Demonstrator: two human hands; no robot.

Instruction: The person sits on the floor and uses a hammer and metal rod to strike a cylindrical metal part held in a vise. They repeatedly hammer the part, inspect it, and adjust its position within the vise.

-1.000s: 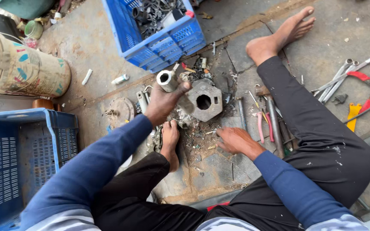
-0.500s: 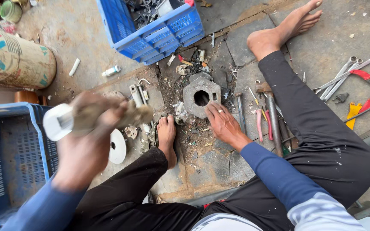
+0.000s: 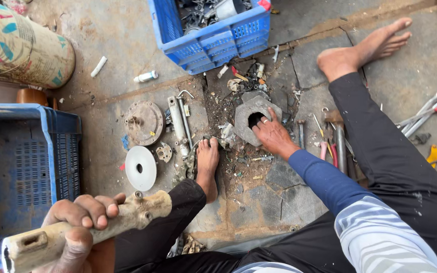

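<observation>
2 hands busy: left hand (image 3: 79, 222) clenched around a grimy cream-coloured metal tube (image 3: 84, 230), lifted over the blue plastic crate (image 3: 26, 167); right hand (image 3: 274, 136) rests fingers spread on the grey hexagonal metal block (image 3: 249, 119), gripping nothing. Scattered parts remain unsorted.

Left hand (image 3: 79, 227) grips a metal tube (image 3: 84, 230); right hand (image 3: 274, 135) rests on hexagonal block (image 3: 251, 117).

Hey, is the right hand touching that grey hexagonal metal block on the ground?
Touching. The head view shows the right hand resting on the hexagonal metal block, with its fingertips at the edge of the block's centre hole.
</observation>
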